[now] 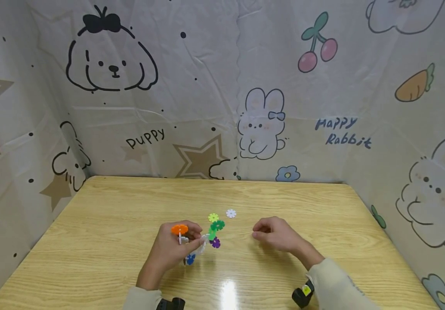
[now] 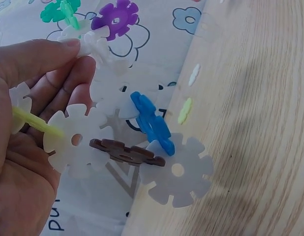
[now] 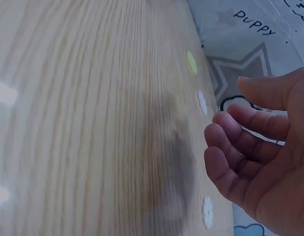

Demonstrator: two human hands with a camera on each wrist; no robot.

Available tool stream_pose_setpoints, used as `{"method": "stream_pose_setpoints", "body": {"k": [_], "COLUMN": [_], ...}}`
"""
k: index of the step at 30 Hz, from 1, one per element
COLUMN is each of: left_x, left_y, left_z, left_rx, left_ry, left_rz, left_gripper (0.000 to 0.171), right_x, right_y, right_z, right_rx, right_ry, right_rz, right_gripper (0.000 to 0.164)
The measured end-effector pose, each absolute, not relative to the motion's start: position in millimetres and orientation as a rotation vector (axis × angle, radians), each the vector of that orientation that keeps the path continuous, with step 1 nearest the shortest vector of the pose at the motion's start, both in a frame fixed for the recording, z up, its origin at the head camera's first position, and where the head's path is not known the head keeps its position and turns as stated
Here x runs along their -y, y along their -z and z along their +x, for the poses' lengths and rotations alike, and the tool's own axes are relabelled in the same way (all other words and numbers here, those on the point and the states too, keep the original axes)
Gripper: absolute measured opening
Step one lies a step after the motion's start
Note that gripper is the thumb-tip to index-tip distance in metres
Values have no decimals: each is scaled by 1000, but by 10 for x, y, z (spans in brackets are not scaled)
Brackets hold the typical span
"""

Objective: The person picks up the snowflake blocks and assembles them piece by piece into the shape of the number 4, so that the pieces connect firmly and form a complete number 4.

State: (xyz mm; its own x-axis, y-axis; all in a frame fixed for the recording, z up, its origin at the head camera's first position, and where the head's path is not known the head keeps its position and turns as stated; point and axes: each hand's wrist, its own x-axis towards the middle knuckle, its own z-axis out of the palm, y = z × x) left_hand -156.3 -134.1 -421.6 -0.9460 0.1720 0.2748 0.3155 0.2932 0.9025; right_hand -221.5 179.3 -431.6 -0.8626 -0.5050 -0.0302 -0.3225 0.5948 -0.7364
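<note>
My left hand [image 1: 174,245] pinches a chain of interlocking snowflake discs between thumb and fingers, held above the table. Its white discs [image 2: 78,140] are joined with a brown disc [image 2: 127,151], a blue disc [image 2: 153,123] and a purple disc [image 2: 115,19]. Green discs [image 1: 217,225] stand at the chain's far end, and an orange disc [image 1: 179,229] shows over the back of the hand. Some of the chain is hidden by the palm. To the right, my right hand [image 1: 278,234] hovers with loosely bent fingers and nothing in them.
On the wooden table [image 1: 110,224] beyond the hands lie a loose yellow disc [image 1: 213,217] and a loose white disc [image 1: 231,213]. Another white disc [image 3: 207,212] lies near my right hand. A printed cloth [image 1: 203,86] hangs behind and beside the table.
</note>
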Motion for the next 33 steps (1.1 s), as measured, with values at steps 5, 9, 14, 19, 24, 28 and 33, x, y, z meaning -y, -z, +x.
{"method": "stream_pose_setpoints", "body": {"k": [5, 9, 14, 19, 24, 28, 33], "left_x": [1347, 1353, 1356, 1361, 1372, 1376, 1387], "left_y": [4215, 4224, 4233, 4242, 4248, 4254, 4257], "left_z": [-1563, -1571, -1580, -1586, -1592, -1595, -1596], "left_rx": [2426, 2418, 2411, 2412, 2412, 2406, 2391], "left_ry": [1753, 1750, 1748, 1758, 1792, 1807, 1802], "left_rz": [-440, -439, -445, -441, -426, -437, -452], "left_gripper": [16, 17, 17, 18, 18, 18, 17], "right_x": [-1883, -1963, -2064, -2150, -2219, -2258, -2275], "right_y": [4300, 4305, 4335, 4352, 4387, 4438, 4481], "right_z": [-2246, -2286, -2335, -2365, -2412, -2461, -2519], "right_rx": [-2659, -2723, -2821, -2872, -2886, -2912, -2937], "right_ry": [1069, 1016, 908, 852, 818, 768, 727], "right_rz": [-676, -625, -551, -504, -495, -486, -483], "right_gripper": [16, 16, 14, 13, 15, 16, 18]}}
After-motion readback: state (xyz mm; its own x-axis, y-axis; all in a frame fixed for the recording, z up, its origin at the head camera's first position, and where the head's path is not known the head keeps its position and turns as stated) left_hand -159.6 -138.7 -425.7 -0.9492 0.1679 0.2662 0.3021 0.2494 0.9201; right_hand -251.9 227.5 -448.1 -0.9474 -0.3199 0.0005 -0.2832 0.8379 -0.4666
